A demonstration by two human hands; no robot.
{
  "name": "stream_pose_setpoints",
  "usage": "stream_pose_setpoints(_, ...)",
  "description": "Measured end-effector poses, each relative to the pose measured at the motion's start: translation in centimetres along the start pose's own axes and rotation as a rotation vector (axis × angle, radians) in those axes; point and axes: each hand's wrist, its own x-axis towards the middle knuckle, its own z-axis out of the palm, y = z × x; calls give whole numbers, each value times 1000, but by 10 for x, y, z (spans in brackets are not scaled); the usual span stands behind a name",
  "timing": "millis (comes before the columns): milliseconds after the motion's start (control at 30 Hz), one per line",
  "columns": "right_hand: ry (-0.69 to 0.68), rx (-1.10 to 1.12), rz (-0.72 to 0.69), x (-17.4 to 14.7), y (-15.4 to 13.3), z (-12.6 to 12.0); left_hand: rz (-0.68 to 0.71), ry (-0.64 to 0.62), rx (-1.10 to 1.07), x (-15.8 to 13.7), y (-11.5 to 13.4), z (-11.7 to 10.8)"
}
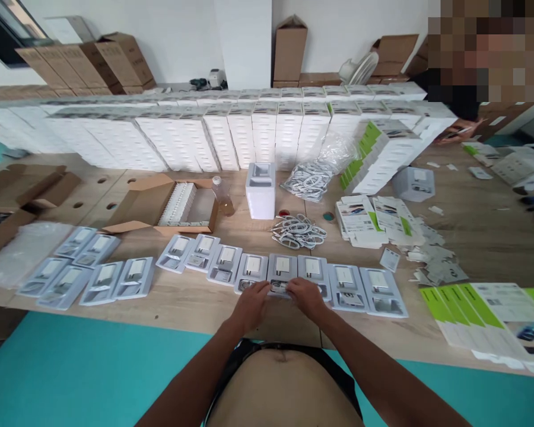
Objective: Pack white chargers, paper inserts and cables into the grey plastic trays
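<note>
In the middle of the front row, a white plastic tray (282,274) holds a white charger block (282,264) in its upper part. A small coiled white cable (279,286) lies in its lower compartment. My left hand (251,305) has its fingers pinched at the left end of this cable. From the right, my right hand (309,298) pinches the cable's other end, partly covering the neighbouring tray (312,268). More trays with blocks stretch to both sides, among them one at the right end (382,290). Behind them lies a pile of coiled cables (299,231).
Stacked white boxes (264,133) form a wall along the back. An open carton (189,207) of white blocks, a bottle (223,196) and a tray stack (260,190) stand behind the row. Green-and-white sleeves (471,314) lie right. Another person's hand (458,130) shows at upper right.
</note>
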Motion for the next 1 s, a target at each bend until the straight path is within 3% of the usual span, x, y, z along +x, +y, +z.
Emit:
stream_pose_setpoints(167,-20,-140,-96,-5,-5,10,108,-147,125,0,3,20)
stream_pose_setpoints(467,-116,-288,-141,-6,-19,17,34,-169,206,13,15,26)
stream_pose_setpoints(600,-137,-76,-66,8,-12,-2,23,-159,184,11,13,18)
stream_pose_setpoints(700,-63,-29,48,23,19,-30,-22,-50,-13,-8,7,4)
stream_pose_setpoints(867,61,28,281,57,95,-76,-340,148,-432,-75,-20,2)
stream_pose_setpoints(933,102,47,329,77,118,-87,-564,158,-552,-105,-44,10)
stream_pose_setpoints(1000,138,64,359,97,130,-96,-765,307,-574,-130,-74,15)
